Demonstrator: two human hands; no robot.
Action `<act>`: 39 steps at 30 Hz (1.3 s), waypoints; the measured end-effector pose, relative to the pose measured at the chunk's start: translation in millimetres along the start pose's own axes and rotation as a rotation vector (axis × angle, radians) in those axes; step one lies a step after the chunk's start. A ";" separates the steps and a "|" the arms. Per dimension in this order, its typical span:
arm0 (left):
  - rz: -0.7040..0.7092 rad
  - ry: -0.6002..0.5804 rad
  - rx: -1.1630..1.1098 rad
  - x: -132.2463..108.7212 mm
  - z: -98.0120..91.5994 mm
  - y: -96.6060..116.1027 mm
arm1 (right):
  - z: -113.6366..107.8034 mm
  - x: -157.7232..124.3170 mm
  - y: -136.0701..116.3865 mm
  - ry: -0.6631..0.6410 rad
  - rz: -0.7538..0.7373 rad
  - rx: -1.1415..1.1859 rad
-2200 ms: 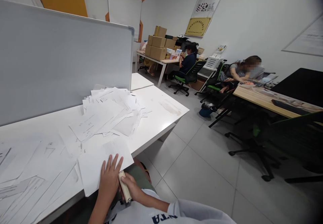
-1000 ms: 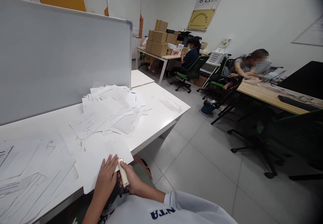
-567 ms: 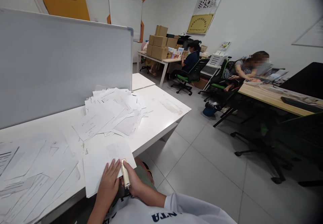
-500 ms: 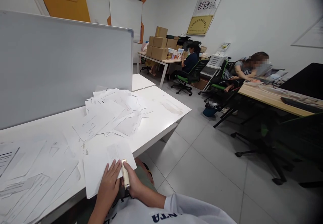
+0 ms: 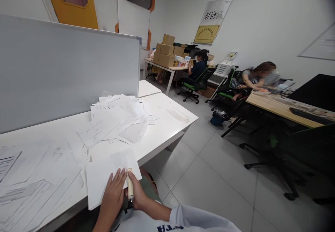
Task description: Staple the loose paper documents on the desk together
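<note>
Fingers first: what are they doing?

My left hand (image 5: 112, 193) lies open, fingers spread flat on a loose paper sheet (image 5: 110, 174). My right hand (image 5: 138, 195) is clenched round a slim cream tool (image 5: 130, 185); it may be a stapler, but I can't tell from here.

Where's that sheet?

Overhanging the front edge of the white desk (image 5: 167, 115), just below a messy paper pile (image 5: 117, 120).

How will it handle?

Light and floppy, I'd judge, so it could slide or crease. I'd pinch it by the edge nearest me. The tool looks stiff, so I'd hold it along its body.
</note>
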State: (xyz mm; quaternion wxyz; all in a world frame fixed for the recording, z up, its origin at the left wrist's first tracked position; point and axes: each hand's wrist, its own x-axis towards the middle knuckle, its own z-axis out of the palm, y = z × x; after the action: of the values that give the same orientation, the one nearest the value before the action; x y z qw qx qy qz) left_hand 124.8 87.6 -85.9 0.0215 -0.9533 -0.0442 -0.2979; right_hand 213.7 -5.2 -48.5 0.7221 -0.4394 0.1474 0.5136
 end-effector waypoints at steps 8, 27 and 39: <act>-0.013 0.021 0.047 -0.7 -9.5 4.2 | -0.2 -0.1 3.3 -0.037 -0.050 -0.015; -0.285 0.019 0.061 -12.7 -55.7 -18.7 | 0.3 -11.0 -2.9 -0.286 -0.263 -0.151; -0.577 0.331 0.104 0.9 -125.0 -82.5 | -4.3 -27.1 -25.3 -0.468 -0.442 -0.189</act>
State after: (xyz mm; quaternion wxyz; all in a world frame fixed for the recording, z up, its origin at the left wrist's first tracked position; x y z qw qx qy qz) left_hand 46.7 161.4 18.5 -0.0082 -0.8378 -0.3235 -0.4397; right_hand 225.2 -27.4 -20.7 0.7863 -0.3959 -0.1695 0.4431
